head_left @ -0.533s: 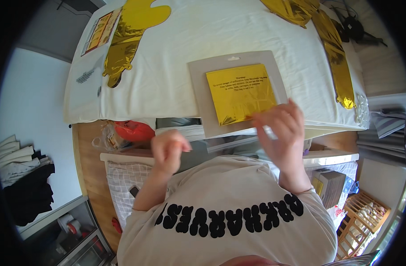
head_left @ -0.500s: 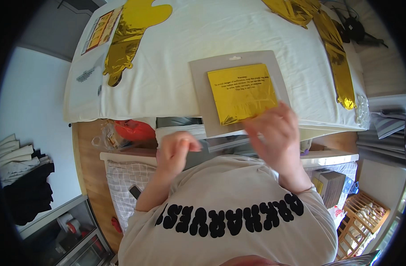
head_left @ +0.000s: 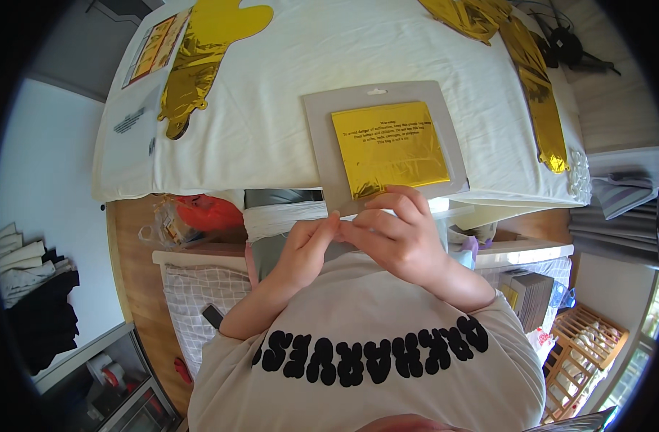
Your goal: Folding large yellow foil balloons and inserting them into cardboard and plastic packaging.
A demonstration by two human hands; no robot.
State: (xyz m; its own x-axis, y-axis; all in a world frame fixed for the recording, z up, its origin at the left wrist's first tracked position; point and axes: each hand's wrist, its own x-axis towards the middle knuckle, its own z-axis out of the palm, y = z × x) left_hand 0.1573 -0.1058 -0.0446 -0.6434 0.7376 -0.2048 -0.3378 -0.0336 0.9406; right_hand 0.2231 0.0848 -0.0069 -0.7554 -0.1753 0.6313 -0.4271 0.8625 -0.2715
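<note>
Worn on the head, the wide fisheye camera looks steeply down and forward from above the shirt (head_left: 416, 396), fairly near the left hand (head_left: 304, 252) and right hand (head_left: 401, 234), covering both near corners of the white-covered table (head_left: 272, 122), its far side cropped.

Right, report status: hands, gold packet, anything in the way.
Left hand and right hand together at grey card's near-left corner; grip unclear. Gold packet flat against card. Right hand partly hiding card's near edge.
</note>
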